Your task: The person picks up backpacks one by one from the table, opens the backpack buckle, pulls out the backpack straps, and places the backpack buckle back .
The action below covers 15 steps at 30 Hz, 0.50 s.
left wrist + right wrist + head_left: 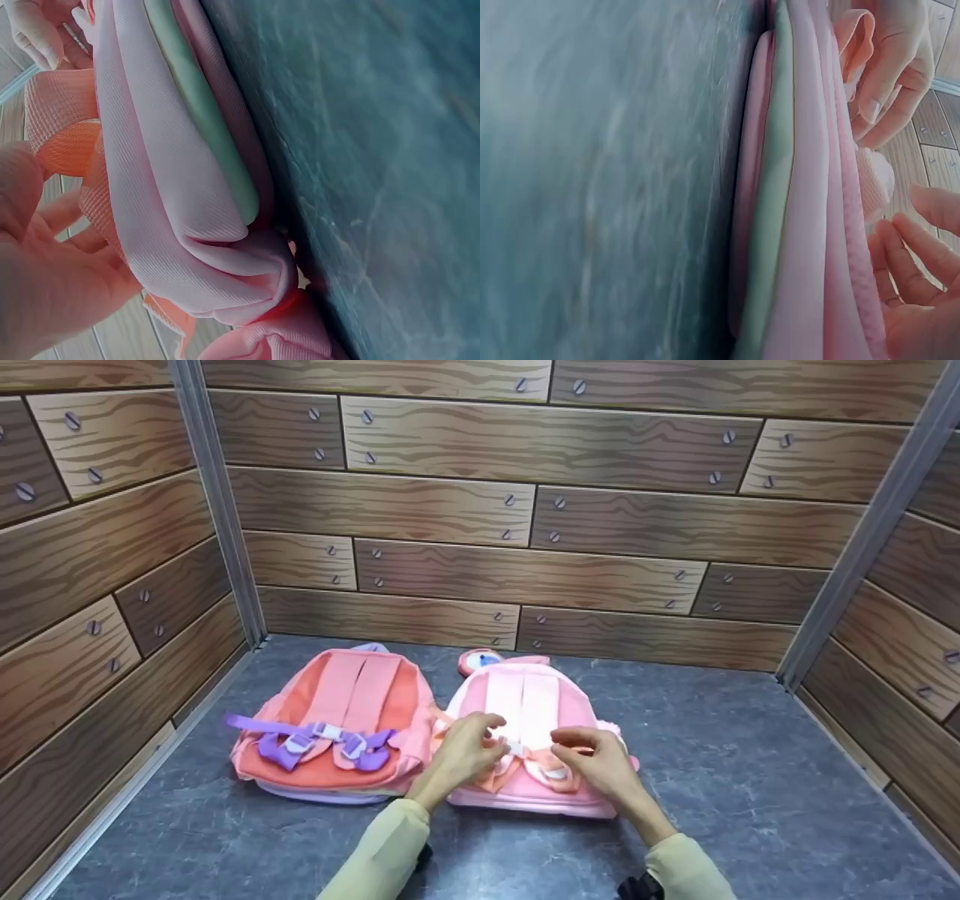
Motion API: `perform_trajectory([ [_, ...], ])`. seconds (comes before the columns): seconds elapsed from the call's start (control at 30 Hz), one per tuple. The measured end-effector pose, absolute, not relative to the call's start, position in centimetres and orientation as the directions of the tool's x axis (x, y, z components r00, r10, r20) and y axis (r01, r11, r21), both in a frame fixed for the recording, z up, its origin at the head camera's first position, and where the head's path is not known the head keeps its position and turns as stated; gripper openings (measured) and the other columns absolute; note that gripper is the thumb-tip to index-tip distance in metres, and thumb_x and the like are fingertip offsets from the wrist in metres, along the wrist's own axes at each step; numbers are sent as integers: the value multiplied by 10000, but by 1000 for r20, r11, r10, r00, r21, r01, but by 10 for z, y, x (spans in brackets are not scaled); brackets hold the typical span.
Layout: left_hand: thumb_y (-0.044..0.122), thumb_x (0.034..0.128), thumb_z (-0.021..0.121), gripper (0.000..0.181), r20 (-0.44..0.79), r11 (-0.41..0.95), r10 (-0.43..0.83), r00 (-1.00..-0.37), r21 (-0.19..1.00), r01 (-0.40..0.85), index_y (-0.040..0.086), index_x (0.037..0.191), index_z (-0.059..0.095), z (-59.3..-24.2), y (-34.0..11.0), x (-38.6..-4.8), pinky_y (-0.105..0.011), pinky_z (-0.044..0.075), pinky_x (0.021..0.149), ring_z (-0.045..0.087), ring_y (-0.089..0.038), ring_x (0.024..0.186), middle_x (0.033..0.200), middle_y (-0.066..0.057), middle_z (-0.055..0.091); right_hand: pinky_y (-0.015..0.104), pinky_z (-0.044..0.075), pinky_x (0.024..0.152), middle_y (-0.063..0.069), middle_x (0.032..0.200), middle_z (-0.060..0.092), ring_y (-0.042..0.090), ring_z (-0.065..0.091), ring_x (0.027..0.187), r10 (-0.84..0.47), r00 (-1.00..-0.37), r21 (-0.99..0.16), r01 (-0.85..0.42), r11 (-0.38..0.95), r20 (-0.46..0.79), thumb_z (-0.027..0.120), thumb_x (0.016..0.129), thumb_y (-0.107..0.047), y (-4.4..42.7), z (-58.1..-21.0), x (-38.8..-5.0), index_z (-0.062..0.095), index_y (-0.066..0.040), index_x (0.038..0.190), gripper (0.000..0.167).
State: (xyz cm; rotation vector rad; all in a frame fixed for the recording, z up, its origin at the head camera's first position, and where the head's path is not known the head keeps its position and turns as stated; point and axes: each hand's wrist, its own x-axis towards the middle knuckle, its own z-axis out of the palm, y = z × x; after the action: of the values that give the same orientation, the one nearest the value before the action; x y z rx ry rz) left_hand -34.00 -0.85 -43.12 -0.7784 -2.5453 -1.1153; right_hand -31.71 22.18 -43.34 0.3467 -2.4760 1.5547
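Observation:
A light pink backpack lies strap side up, its orange straps joined by a white buckle low on the back panel. Over the buckle's left side hovers my left hand, fingers loosely bent; the left wrist view has this hand beside an orange strap. My right hand is above the right strap, thumb and fingers apart; in the right wrist view the hand holds nothing, close to the pink bag's side.
Left of the pink bag, touching it, lies a coral backpack with purple straps. A round charm sits behind the pink bag. Wood-patterned walls with metal corner posts enclose the dark tabletop.

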Motion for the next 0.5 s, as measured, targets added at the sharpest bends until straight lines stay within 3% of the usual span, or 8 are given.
perform_trajectory([
  [0.2, 67, 859, 664, 375, 310, 539, 439, -843, 660, 523, -30, 1221, 640, -431, -8, -342, -266, 507, 698, 618, -157, 793, 972, -142, 710, 197, 493, 793, 207, 1073, 704, 145, 623, 926, -116, -970, -910, -240, 339, 213, 723, 858, -78, 216, -435, -322, 698, 41, 1107, 277],
  [0.3, 64, 869, 645, 390, 241, 553, 455, -857, 678, 484, -22, 1249, 629, -429, -9, -340, -274, 513, 726, 601, -138, 823, 1005, -127, 707, 210, 499, 790, 201, 1071, 702, 143, 617, 920, -139, -973, -913, -220, 344, 183, 715, 859, -79, 211, -436, -327, 691, 47, 1114, 285],
  [0.4, 54, 866, 636, 366, 214, 552, 464, -859, 689, 470, -14, 1225, 644, -429, -10, -340, -289, 514, 758, 603, -150, 857, 1011, -117, 705, 212, 497, 759, 198, 1079, 699, 130, 607, 892, -155, -975, -912, -203, 356, 157, 722, 852, -84, 208, -438, -333, 688, 46, 1119, 300],
  [0.5, 30, 853, 630, 319, 199, 536, 476, -857, 707, 462, -5, 1168, 667, -429, -10, -340, -241, 488, 674, 575, -111, 772, 942, -97, 701, 199, 498, 727, 203, 1090, 696, 115, 607, 863, -163, -980, -922, -168, 349, 117, 742, 836, -76, 205, -440, -337, 678, 58, 1132, 331],
])
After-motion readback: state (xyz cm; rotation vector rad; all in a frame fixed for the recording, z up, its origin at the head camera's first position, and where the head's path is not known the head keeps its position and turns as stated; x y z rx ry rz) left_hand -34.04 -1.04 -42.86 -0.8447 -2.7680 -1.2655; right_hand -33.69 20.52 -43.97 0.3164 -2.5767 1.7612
